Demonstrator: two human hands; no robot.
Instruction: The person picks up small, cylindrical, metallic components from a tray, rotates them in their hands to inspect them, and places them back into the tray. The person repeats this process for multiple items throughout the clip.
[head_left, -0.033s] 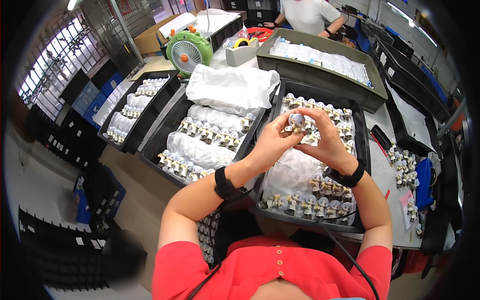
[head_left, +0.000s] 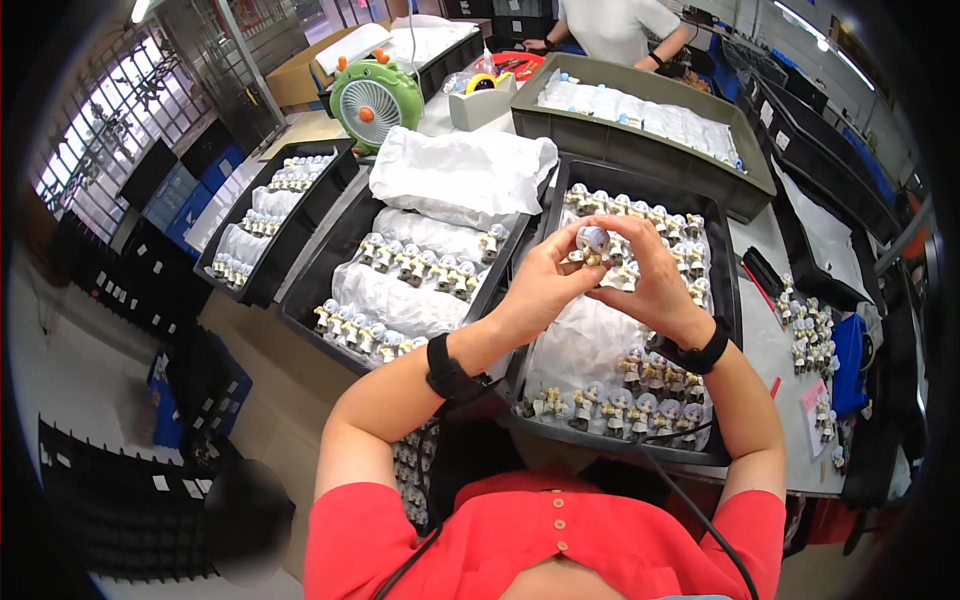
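A small figurine [head_left: 593, 242] with pale lilac-grey hair is held up between my two hands, above the black tray on the right [head_left: 735, 330]. My left hand [head_left: 545, 285] pinches it low on its left side. My right hand [head_left: 652, 280] curves over it from the right, its fingertips at the top of the figurine and its thumb below. Beneath my hands, rows of like figurines [head_left: 640, 412] lie in that tray, between layers of white wrapping sheet [head_left: 570, 345]. My hands cover some of the middle rows.
To the left stands a second black tray [head_left: 300, 310] of figurines and sheets, with a smaller tray [head_left: 262, 285] beyond it. Behind are a green fan [head_left: 408, 105], a tape dispenser [head_left: 482, 108] and an olive bin [head_left: 640, 150]. More figurines [head_left: 812, 335] stand at right. Across the table is a person [head_left: 615, 30].
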